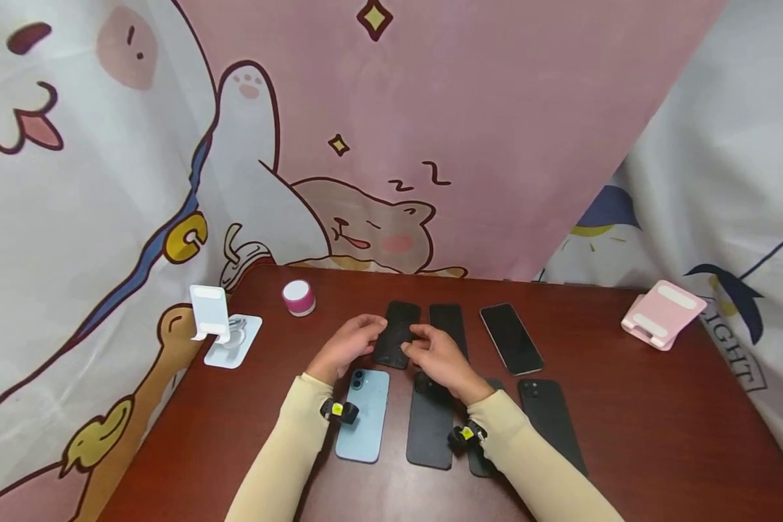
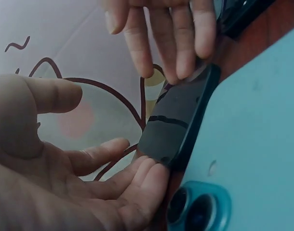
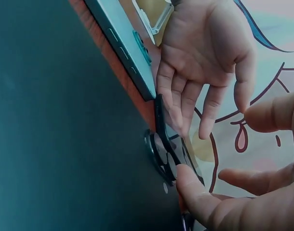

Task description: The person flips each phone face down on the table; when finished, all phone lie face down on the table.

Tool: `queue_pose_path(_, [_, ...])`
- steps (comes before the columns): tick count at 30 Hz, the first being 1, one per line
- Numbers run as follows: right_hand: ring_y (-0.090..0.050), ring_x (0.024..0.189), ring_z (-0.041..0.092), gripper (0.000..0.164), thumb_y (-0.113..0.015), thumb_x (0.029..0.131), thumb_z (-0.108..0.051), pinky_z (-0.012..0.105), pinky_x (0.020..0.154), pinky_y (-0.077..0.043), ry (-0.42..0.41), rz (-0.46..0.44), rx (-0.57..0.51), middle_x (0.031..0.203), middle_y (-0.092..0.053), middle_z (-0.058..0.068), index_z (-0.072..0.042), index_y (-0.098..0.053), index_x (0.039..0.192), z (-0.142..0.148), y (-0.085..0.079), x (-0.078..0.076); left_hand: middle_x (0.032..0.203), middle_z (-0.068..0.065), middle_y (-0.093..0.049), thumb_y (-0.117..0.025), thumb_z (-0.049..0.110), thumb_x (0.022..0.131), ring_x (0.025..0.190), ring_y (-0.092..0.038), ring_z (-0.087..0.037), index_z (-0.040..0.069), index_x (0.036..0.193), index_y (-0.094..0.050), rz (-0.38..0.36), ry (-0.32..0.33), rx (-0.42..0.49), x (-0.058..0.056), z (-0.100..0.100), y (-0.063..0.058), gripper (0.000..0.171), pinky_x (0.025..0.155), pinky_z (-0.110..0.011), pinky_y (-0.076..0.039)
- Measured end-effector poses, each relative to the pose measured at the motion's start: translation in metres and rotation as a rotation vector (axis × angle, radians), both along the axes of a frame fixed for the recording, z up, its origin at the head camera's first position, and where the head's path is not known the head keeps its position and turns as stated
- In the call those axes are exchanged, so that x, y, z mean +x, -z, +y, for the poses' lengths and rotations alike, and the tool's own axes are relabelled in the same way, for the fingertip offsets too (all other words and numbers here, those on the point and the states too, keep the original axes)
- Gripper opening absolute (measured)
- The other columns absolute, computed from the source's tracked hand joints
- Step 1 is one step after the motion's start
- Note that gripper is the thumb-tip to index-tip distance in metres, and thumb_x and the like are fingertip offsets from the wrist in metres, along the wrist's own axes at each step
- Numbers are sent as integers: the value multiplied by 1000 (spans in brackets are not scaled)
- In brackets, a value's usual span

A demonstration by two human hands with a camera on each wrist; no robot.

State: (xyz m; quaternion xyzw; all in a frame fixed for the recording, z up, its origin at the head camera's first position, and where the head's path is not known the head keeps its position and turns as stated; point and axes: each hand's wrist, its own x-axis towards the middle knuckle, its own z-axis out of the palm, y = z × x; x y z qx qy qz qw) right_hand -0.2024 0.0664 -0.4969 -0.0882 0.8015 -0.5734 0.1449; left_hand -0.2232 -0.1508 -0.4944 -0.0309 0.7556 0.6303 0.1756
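A dark phone (image 1: pixel 398 330) lies screen up in the back row on the table. My left hand (image 1: pixel 351 346) is at its left edge; in the left wrist view the fingers touch the phone's side and the thumb stands apart. From the right, my right hand (image 1: pixel 442 362) reaches to the opposite edge with fingers extended. Neither hand visibly grips the phone. Just below the left hand lies a light blue phone (image 1: pixel 363 424), camera side up. A black phone (image 1: pixel 429 435), also back up, lies below the right hand. Another dark phone (image 1: pixel 479 462) is partly hidden by the right wrist.
Right of the hands are a dark-screened phone (image 1: pixel 449 322), a silver-edged phone (image 1: pixel 512 341) and a black phone (image 1: pixel 551 420). A white stand (image 1: pixel 210 308) and a pink jar with a white lid (image 1: pixel 299 298) are at left, a pink stand (image 1: pixel 668 312) at right. Printed cloth borders the table.
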Motion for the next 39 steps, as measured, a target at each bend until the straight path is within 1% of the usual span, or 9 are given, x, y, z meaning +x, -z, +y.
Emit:
queue_pose_path(4, [-61,135,40,64,-63,104,-23,49,104,-58,-5,-37,-57,159,-47,28,5,-40,157,4,-3,-9,147,-21,-58,-61,37,105,137,-55,-39,1,143,-57,-14,6,31,-11,1,-5,52,117,-55,-46])
queue_pose_path(7, [-59,138,42,66,-62,105,-23,50,106,-56,-22,-81,-92,162,-40,30,5,-37,159,5,-3,-13,148,-22,-57,-62,38,105,136,-56,-38,2,144,-55,-57,7,43,-14,0,-7,54,116,-54,-48])
queue_pose_path(13, [-58,139,41,65,-63,105,-23,52,109,-53,-6,-116,-122,162,-41,29,4,-39,158,4,4,-14,146,-22,-57,-62,37,105,134,-57,-37,2,147,-52,-113,-7,87,-13,-5,-4,56,114,-54,-50])
queue_pose_path(21, [-46,147,46,75,-62,104,-17,59,115,-46,46,-192,-258,166,-31,32,4,-21,163,-1,5,-10,142,-20,-58,-63,36,103,128,-59,-33,4,144,-55,-121,-95,120,-7,2,-8,53,111,-51,-51])
queue_pose_path(24, [-44,150,46,76,-63,105,-17,61,115,-45,59,-206,-293,167,-29,31,3,-19,164,-4,3,-7,140,-19,-59,-64,36,103,126,-59,-31,3,144,-55,-114,-116,126,-6,3,-7,53,111,-50,-51])
queue_pose_path(28, [-46,148,47,76,-63,105,-19,63,114,-46,61,-187,-271,165,-34,31,3,-21,164,-9,1,-4,134,-19,-59,-62,34,104,116,-59,-28,-1,144,-55,-117,-138,145,-5,4,-4,54,104,-45,-53])
queue_pose_path(32, [-50,145,46,76,-65,104,-22,62,112,-48,55,-159,-203,162,-40,31,2,-25,164,-14,-2,0,125,-16,-60,-60,31,104,107,-59,-24,-4,141,-58,-116,-151,172,-4,3,-1,50,96,-37,-54])
queue_pose_path(36, [-54,142,46,72,-65,104,-24,62,109,-51,72,-123,-161,160,-43,31,2,-32,161,-19,-5,1,115,-14,-64,-59,28,105,102,-61,-23,-5,136,-62,-95,-160,220,-4,4,1,46,90,-31,-55])
queue_pose_path(39, [-54,141,45,68,-65,104,-24,61,107,-52,72,-126,-162,159,-45,30,2,-36,160,-21,-7,3,114,-13,-68,-58,25,105,101,-64,-21,-4,137,-65,-88,-155,272,-1,5,0,43,86,-28,-56])
